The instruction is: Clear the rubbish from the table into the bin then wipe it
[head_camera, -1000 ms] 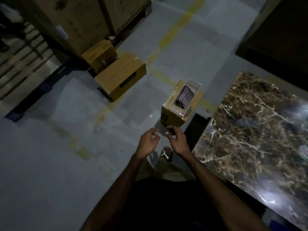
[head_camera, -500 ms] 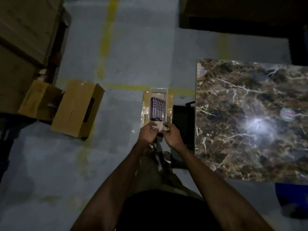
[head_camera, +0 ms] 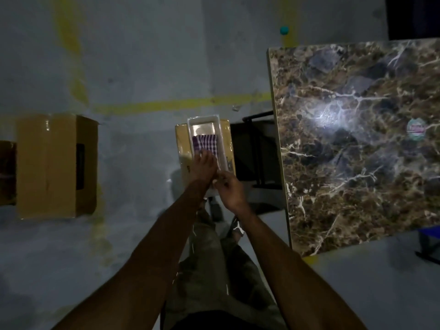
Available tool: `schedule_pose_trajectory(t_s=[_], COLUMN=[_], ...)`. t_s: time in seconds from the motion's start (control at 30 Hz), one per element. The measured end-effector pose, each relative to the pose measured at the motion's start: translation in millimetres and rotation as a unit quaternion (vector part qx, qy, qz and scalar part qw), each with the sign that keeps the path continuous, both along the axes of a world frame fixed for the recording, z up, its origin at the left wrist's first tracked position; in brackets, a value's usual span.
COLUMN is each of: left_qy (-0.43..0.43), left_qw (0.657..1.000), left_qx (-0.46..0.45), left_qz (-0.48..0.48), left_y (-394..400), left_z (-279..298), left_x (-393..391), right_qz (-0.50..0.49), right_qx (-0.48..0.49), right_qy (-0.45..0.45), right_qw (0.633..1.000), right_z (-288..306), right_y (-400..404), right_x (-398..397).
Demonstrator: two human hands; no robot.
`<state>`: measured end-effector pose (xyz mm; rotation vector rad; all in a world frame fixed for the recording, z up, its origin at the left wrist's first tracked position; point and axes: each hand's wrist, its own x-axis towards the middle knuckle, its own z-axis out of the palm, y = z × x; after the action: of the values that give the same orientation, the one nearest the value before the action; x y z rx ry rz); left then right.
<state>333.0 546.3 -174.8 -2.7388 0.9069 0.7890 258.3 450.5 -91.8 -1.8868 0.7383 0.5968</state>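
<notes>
A clear plastic tray [head_camera: 204, 122] lies on top of a small cardboard box [head_camera: 182, 141] on the floor, left of the marble-patterned table [head_camera: 352, 177]. Inside the tray is a folded purple-and-white striped cloth [head_camera: 205, 143]. My left hand [head_camera: 202, 166] reaches into the tray, its fingers stretched onto the near edge of the cloth. My right hand [head_camera: 230, 189] sits at the tray's near end with curled fingers that seem to pinch its rim. A small round sticker-like item [head_camera: 416, 129] lies on the table near the right edge.
A larger cardboard box [head_camera: 57, 165] lies on the floor at the left. A black metal frame [head_camera: 258, 148] stands between the small box and the table. Yellow lines [head_camera: 181, 104] cross the grey floor. A small teal ball [head_camera: 284, 30] lies beyond the table.
The view has swung right and closer over the box and table. My left hand moved forward from the tray's near end onto the cloth; my right hand stays at the near rim.
</notes>
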Motion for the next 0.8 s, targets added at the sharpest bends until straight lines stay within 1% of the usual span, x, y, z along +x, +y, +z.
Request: schedule_pose_trajectory(t_s=[0.1,0.17,0.23,0.3,0.33,0.37,0.4,0.43,0.47,0.53,0.6,0.63,0.67,0.7,0.77,0.8], left_qy=[0.002,0.0,-0.01,-0.015,-0.017,-0.027,-0.036,-0.028,0.016,0.105,0.164,0.185,0.198,0.2,0.188,0.181], left_qw=[1.0,0.999,0.997,0.992,0.982,0.964,0.938,0.896,0.847,0.758,0.661,0.611,0.572,0.549,0.532,0.53], left_qx=[-0.011,-0.022,-0.062,-0.125,-0.173,-0.232,-0.299,-0.372,-0.42,-0.449,-0.496,-0.528,-0.553,-0.571,-0.589,-0.595], left_qz=[-0.026,-0.048,-0.039,0.03,0.079,0.123,0.171,0.241,0.325,0.462,0.539,0.56,0.572,0.577,0.579,0.577], left_y=[1,4,7,6,5,5,4,5,5,7,7,8,9,9,6,4], left_z=[-13,-12,-7,9,20,29,39,50,65,94,119,132,145,157,184,197], left_x=[4,10,17,23,24,24,22,21,19,12,-2,-11,-21,-32,-55,-70], right_qz=[-0.006,-0.001,-0.002,-0.014,-0.021,-0.028,-0.031,-0.034,-0.032,-0.024,-0.026,-0.034,-0.05,-0.074,-0.13,-0.154], right_qx=[0.011,0.004,-0.02,-0.024,-0.018,-0.014,-0.015,-0.017,-0.017,-0.011,-0.001,0.009,0.026,0.045,0.095,0.117], right_qy=[0.028,0.026,0.023,0.04,0.052,0.05,0.036,0.022,0.01,-0.014,-0.046,-0.062,-0.072,-0.08,-0.103,-0.121], right_qw=[1.0,1.0,1.0,0.999,0.998,0.998,0.999,0.999,0.999,1.0,0.999,0.997,0.996,0.993,0.982,0.974], right_z=[-5,-5,-7,-5,-1,3,9,15,24,41,55,61,68,74,93,103], right_y=[-2,-5,-8,-11,-12,-13,-14,-15,-16,-17,-18,-19,-19,-19,-20,-22], right_x=[-3,-5,-7,-8,-7,-7,-6,-6,-6,-7,-11,-15,-20,-26,-39,-47])
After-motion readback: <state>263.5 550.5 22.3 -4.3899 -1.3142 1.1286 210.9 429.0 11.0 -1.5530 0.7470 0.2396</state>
